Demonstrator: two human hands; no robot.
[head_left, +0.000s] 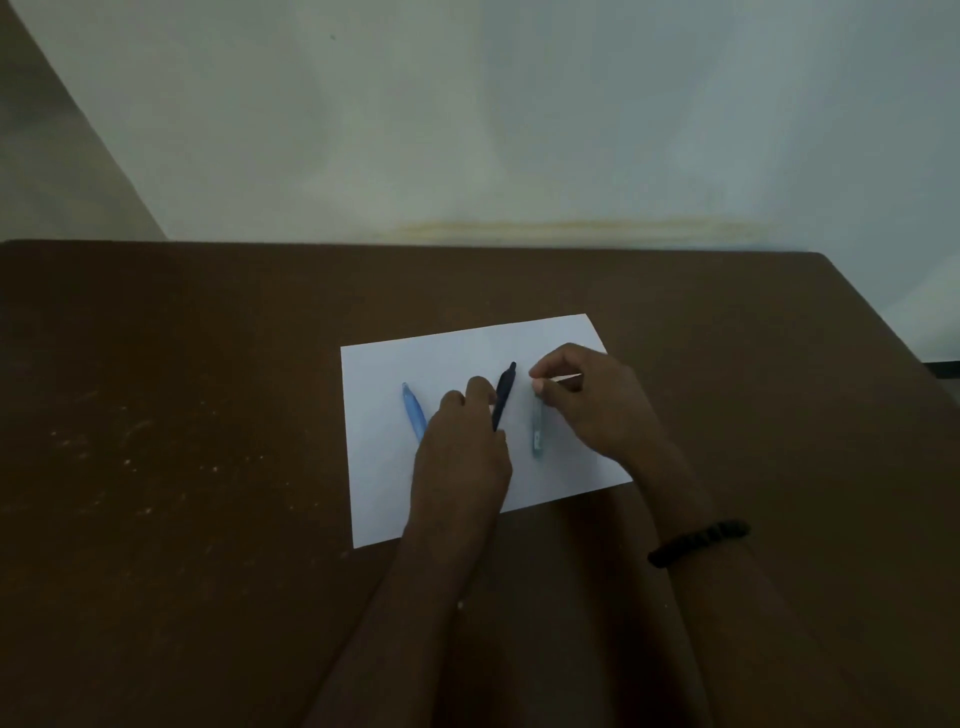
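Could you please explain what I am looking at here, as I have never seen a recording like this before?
There is no machine here: a person works with two bare hands. The single picture comes from a wide-angle camera worn on their head, looking forward and down, so both forearms enter from the bottom edge. A brown table stands against a pale wall, and a white sheet of paper lies on it. Three pens lie on the paper: a light blue pen on the left, a dark pen in the middle, a pale pen on the right. The right hand, with a dark bracelet at its wrist, pinches the far end of the pale pen. The left hand lies beside the dark pen with curled fingers; whether it holds that pen cannot be told.
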